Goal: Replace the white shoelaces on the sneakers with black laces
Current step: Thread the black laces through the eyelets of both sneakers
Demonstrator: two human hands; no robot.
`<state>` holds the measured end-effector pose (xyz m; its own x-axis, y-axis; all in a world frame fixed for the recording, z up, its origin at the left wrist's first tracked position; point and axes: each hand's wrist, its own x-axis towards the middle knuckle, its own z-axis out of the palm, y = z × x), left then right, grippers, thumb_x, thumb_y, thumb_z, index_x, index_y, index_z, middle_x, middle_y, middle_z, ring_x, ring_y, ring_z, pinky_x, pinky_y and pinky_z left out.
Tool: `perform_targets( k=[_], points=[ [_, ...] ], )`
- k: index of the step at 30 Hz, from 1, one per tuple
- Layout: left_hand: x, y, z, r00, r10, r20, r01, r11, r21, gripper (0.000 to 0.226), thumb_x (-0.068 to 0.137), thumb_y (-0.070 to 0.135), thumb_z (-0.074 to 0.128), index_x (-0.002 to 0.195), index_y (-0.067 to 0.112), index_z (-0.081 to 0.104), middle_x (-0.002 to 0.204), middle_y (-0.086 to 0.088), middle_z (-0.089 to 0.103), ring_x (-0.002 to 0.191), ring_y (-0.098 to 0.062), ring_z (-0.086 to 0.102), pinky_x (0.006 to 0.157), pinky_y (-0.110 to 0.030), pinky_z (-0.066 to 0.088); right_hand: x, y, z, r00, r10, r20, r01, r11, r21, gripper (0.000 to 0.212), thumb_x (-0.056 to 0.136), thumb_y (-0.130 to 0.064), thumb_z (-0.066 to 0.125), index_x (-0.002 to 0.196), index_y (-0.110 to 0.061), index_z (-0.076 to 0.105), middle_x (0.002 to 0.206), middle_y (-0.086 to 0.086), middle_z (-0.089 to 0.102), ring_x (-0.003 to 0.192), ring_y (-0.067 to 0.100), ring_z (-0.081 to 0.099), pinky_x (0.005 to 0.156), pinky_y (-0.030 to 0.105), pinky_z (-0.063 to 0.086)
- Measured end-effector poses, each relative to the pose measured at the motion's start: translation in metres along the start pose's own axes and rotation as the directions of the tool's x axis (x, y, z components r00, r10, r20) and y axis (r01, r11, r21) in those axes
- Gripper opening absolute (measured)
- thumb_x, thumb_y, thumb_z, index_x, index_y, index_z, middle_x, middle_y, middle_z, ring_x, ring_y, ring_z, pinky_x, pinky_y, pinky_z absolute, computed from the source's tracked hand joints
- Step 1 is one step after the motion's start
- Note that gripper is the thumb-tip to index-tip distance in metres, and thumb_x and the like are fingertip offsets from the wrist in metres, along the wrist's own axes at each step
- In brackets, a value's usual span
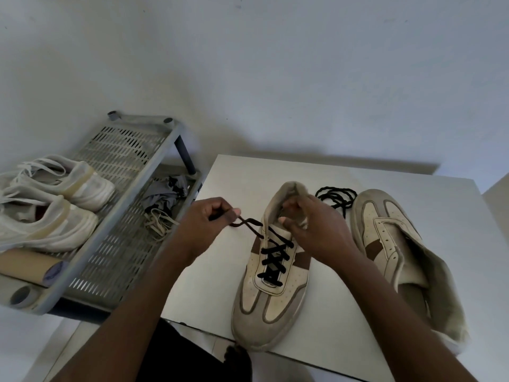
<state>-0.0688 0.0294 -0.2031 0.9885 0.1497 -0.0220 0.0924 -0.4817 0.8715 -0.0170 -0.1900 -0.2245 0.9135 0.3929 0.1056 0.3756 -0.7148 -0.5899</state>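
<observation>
A beige sneaker (pixel 271 293) with brown patches stands on the white table (pixel 209 271), toe toward me, with a black lace (pixel 275 257) crossed through its eyelets. My left hand (pixel 205 219) pinches the lace's free left end, drawn out to the left of the shoe. Over the tongue and upper eyelets, my right hand (pixel 311 224) has curled fingers at the shoe's collar; what they hold is hidden. A second beige sneaker (pixel 394 252) without a lace lies on the right. A coiled black lace (pixel 334 195) rests behind the two shoes.
A grey perforated shoe rack (pixel 124 166) stands left of the table. It carries two white sneakers (pixel 55 205), loose white laces (pixel 158 221), a grey cloth (pixel 165 194) and a cardboard tube (pixel 30 264). A white wall rises behind.
</observation>
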Motion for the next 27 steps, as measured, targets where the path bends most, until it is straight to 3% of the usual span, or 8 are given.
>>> perform_targets(
  k=[3,9,12,16,19,22,24,27],
  points=[
    [-0.007,0.019,0.02,0.986,0.159,0.041,-0.159,0.987,-0.021,0.011,0.086,0.016,0.067,0.075,0.013,0.065,0.066,-0.006,0.064,0.059,-0.021,0.056,0.06,-0.023,0.047,-0.004,-0.023,0.003,0.982,-0.17,0.08,0.144,0.956,0.255,0.04,0.083,-0.04,0.068,0.121,-0.032,0.057,0.121,-0.016,0.057,0.106,0.004,0.053,0.086,0.025,0.046],
    [0.004,0.014,0.005,0.981,0.153,-0.119,-0.165,0.982,-0.093,0.01,0.079,0.022,0.072,0.073,0.025,0.065,0.07,-0.023,0.058,0.061,-0.037,0.05,0.062,-0.033,0.045,-0.007,-0.027,-0.013,0.972,-0.107,0.21,-0.075,0.705,0.705,0.007,0.087,-0.022,0.064,0.088,-0.016,0.067,0.072,-0.002,0.065,0.062,0.004,0.058,0.057,0.014,0.046],
    [0.008,-0.001,-0.015,0.978,-0.005,-0.21,-0.027,0.989,-0.148,0.015,0.086,0.019,0.067,0.071,0.019,0.064,0.057,0.002,0.061,0.05,-0.004,0.05,0.06,-0.024,0.042,-0.004,-0.015,-0.027,0.989,-0.024,0.148,-0.113,0.527,0.842,0.012,0.087,-0.017,0.062,0.09,-0.006,0.066,0.075,0.006,0.063,0.051,0.002,0.047,0.048,0.014,0.036],
    [0.01,-0.007,-0.024,0.943,-0.115,-0.311,0.036,0.968,-0.249,0.019,0.09,0.022,0.064,0.072,0.015,0.061,0.046,0.016,0.054,0.041,0.002,0.045,0.051,-0.02,0.036,0.0,-0.01,-0.033,0.99,0.069,0.12,-0.138,0.378,0.915,0.023,0.081,-0.02,0.064,0.103,-0.013,0.068,0.074,0.0,0.061,0.045,0.002,0.039,0.044,0.014,0.031],
    [0.003,0.011,-0.003,0.984,-0.025,-0.175,-0.015,0.975,-0.223,0.011,0.089,0.016,0.063,0.078,0.016,0.063,0.055,0.02,0.059,0.052,0.009,0.051,0.057,-0.009,0.04,-0.001,-0.022,-0.029,0.98,0.039,0.194,-0.182,0.556,0.811,0.027,0.09,-0.017,0.062,0.117,-0.019,0.064,0.087,0.002,0.067,0.058,0.001,0.057,0.056,0.013,0.043],
    [-0.004,0.029,0.025,0.992,0.123,-0.005,-0.122,0.981,-0.151,0.012,0.089,0.011,0.063,0.08,0.019,0.064,0.063,0.017,0.064,0.058,0.004,0.057,0.056,-0.007,0.042,-0.001,-0.032,-0.018,0.977,-0.058,0.204,-0.007,0.953,0.303,0.043,0.086,-0.04,0.064,0.127,-0.033,0.053,0.103,-0.011,0.063,0.085,0.002,0.062,0.078,0.026,0.052],
    [-0.005,0.032,0.033,0.978,0.191,0.078,-0.178,0.973,-0.144,0.014,0.09,0.011,0.062,0.08,0.021,0.063,0.065,0.011,0.064,0.058,0.0,0.057,0.055,-0.01,0.041,-0.003,-0.034,-0.013,0.978,-0.09,0.191,0.093,0.996,-0.004,0.062,0.081,-0.052,0.066,0.137,-0.039,0.041,0.123,-0.013,0.049,0.098,0.005,0.055,0.083,0.03,0.05],
    [-0.006,0.031,0.038,0.962,0.226,0.155,-0.204,0.968,-0.148,0.017,0.091,0.011,0.061,0.08,0.023,0.059,0.061,0.009,0.061,0.052,-0.002,0.054,0.05,-0.012,0.041,-0.007,-0.034,-0.011,0.985,-0.147,0.09,0.153,0.987,-0.059,0.056,0.076,-0.055,0.066,0.127,-0.036,0.051,0.132,-0.011,0.038,0.098,0.003,0.044,0.077,0.024,0.041]
  ],
)
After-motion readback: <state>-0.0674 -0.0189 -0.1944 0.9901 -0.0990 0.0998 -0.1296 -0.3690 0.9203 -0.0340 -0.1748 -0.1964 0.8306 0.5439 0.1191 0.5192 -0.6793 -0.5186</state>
